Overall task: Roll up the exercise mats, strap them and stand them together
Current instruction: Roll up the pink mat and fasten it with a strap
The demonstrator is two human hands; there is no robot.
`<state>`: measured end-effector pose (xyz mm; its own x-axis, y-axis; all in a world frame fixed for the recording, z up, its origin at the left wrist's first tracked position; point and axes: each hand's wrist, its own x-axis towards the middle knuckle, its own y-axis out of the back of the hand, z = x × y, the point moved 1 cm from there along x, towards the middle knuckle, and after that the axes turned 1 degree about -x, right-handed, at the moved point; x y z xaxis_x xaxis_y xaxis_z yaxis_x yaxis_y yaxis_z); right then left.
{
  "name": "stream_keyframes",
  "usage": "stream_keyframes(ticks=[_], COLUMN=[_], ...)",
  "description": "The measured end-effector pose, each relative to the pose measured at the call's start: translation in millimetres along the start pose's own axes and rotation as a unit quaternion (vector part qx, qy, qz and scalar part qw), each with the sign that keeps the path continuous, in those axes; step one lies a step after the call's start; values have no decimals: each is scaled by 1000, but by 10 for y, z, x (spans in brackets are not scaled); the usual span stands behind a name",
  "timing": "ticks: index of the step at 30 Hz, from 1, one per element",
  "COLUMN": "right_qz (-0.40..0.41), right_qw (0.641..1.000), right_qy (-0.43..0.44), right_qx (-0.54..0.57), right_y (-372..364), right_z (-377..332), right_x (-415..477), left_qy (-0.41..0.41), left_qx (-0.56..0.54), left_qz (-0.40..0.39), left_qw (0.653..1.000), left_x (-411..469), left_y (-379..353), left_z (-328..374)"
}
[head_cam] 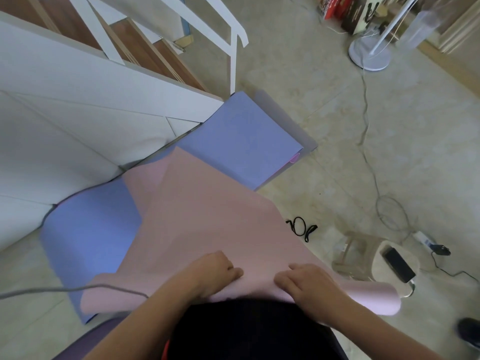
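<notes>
Where the white stair panel (78,120) fills the nine o'clock side, a blue mat (88,229) lies flat on the tiled floor (350,141), running up toward twelve o'clock. Across it, at the centre, lies a pink mat (207,216), its near end curled into a roll (374,297) that juts out toward four o'clock. At six o'clock the left hand (215,275) and right hand (304,284) sit close together, fingers bent and pressing down on the pink roll's edge. A black strap (301,228) lies loose on the floor at three o'clock, just beside the pink mat. Farther right stand a stool (384,266) and a fan base (370,54).
</notes>
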<state>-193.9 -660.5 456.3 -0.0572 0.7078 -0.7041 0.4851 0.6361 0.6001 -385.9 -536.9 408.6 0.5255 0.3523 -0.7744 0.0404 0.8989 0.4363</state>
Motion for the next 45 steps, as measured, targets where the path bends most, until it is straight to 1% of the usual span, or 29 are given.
stream_keyframes(ticks=[2, 3, 4, 7, 8, 10, 12, 14, 16, 17, 18, 19, 21, 22, 24, 25, 26, 28, 30, 31, 33, 35, 36, 37, 38, 40, 41, 43, 45], right_qz=[-99, -147, -172, -211, -223, -235, -220, -166, -84, -57, -50, -59, -114, -146, -177, -194, -204, -219, -237, -229, -163, -23, 25, 39, 26, -31, -78, -110, -168], right_qw=[994, 987, 983, 973, 970, 964, 965, 975, 988, 992, 994, 994, 991, 987, 982, 978, 976, 971, 966, 967, 980, 994, 996, 998, 999, 998, 995, 993, 985], right_qy=[-55, -69, -68, -80, -81, -113, -146, -141, -105, -79, -47, -28, -33, -45, -58, -61, -69, -92, -105, -110, -114, -104, -80, -42, -16, -15, -28, -27, -46], right_qx=[5, -11, -20, 40, 48, 48, 17, -36, -72, -80, -85, -85, -61, -48, -40, -38, -31, -17, -17, -17, -29, -21, -17, -22, -39, -59, -57, -41, -22], right_y=[-102, -190, -250, -451, -535, -734, -901, -940, -911, -876, -892, -941, -1048, -1072, -1161, -1214, -1285, -1437, -1565, -1599, -1577, -1550, -1580, -1623, -1714, -1921, -1960, -1991, -2035], right_z=[60, 112, 141, 227, 257, 333, 393, 378, 320, 284, 267, 272, 333, 369, 481, 543, 605, 721, 784, 802, 798, 831, 852, 844, 863, 903, 917, 993, 1114], right_x=[187, 293, 389, 662, 755, 910, 1046, 1095, 1036, 956, 876, 804, 755, 793, 1015, 1149, 1264, 1494, 1657, 1733, 1839, 1868, 1818, 1734, 1641, 1506, 1531, 1753, 2029], left_qy=[38, 64, 59, -6, -23, -28, 7, 43, 66, 77, 93, 109, 133, 136, 124, 110, 89, 54, 60, 70, 88, 103, 113, 123, 133, 148, 153, 157, 137], left_qx=[-37, -61, -55, -2, 32, 116, 143, 131, 100, 86, 76, 72, 72, 78, 100, 101, 101, 134, 153, 153, 137, 122, 114, 103, 94, 77, 65, 80, 107], left_qz=[14, 33, 51, 79, 81, 56, 23, -31, -86, -107, -121, -130, -123, -98, -13, 13, 17, -24, -71, -82, -119, -140, -150, -157, -158, -151, -139, -81, -30], left_qw=[999, 996, 995, 997, 996, 991, 989, 990, 989, 988, 985, 983, 981, 983, 987, 989, 991, 989, 984, 982, 979, 977, 976, 975, 974, 974, 976, 981, 984], left_x=[161, 212, 233, 105, 34, -66, -21, 149, 363, 457, 536, 618, 769, 825, 893, 859, 779, 648, 692, 785, 1025, 1255, 1349, 1439, 1523, 1676, 1763, 1919, 1969], left_y=[-130, -169, -195, -320, -342, -424, -514, -604, -704, -762, -818, -869, -923, -934, -947, -963, -1005, -1146, -1210, -1214, -1242, -1321, -1362, -1417, -1464, -1523, -1534, -1511, -1464], left_z=[-33, -42, -65, -192, -227, -310, -392, -427, -491, -530, -576, -625, -656, -633, -594, -580, -576, -656, -774, -811, -855, -933, -999, -1086, -1169, -1276, -1305, -1295, -1239])
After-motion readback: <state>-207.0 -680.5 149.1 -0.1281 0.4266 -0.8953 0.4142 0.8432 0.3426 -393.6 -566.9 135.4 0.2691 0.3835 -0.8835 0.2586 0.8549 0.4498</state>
